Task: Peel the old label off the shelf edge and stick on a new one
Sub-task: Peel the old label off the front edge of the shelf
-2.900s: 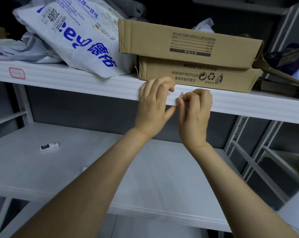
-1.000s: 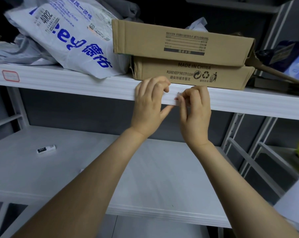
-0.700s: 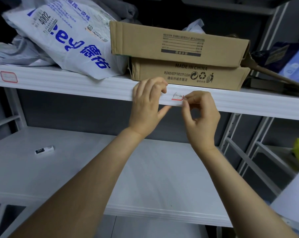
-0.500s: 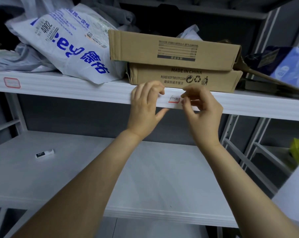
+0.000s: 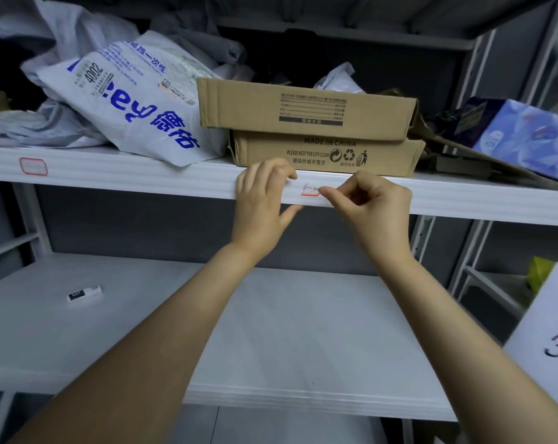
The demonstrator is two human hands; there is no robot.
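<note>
L hand (image 5: 264, 200) lies flat w/ fingers resting on the shelf edge (image 5: 143, 181), grasping nothing, steadying just left of the old label (image 5: 310, 190). Label sits on the edge front, red-bordered, right end looks lifted. R hand (image 5: 372, 203) pinches that end, thumb & forefinger closed on it. Step: peeling, prob. partway. Next: slow pull leftwards, low angle, so it doesn't tear.

A storeroom: white metal shelving (image 5: 117, 177) holding cardboard boxes (image 5: 306, 107) and courier bags (image 5: 133, 104).
</note>
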